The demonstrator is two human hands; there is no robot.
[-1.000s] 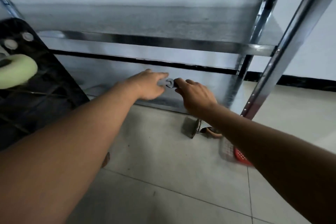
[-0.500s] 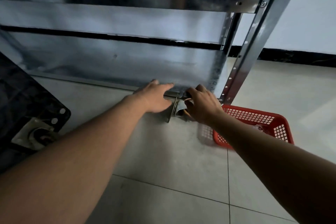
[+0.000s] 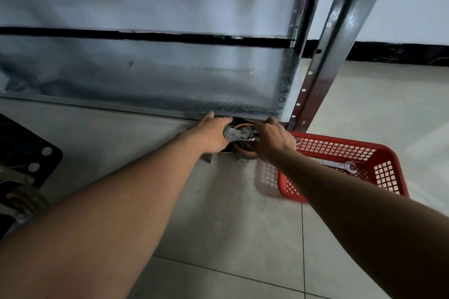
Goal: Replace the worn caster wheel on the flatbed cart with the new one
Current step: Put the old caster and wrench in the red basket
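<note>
A caster wheel (image 3: 243,151) with an orange tyre and a grey metal fork stands on the tiled floor, just in front of the steel shelf's bottom edge. My left hand (image 3: 211,134) grips the fork from the left. My right hand (image 3: 275,141) curls over the caster's right side, and a thin shiny metal piece shows under its fingers. The black flatbed cart (image 3: 29,153) lies at the far left with a mounted caster (image 3: 18,198) showing on its underside.
A red plastic basket (image 3: 386,177) sits on the floor right of the caster, with a silver wrench (image 3: 340,165) inside. A steel shelf unit (image 3: 150,75) fills the background, its upright post (image 3: 325,63) just behind my right hand. Pale tiles lie in front.
Both hands dropped from the shelf's lower tier to the floor and took hold of the caster. The view tilted down, bringing the whole red basket into sight.
</note>
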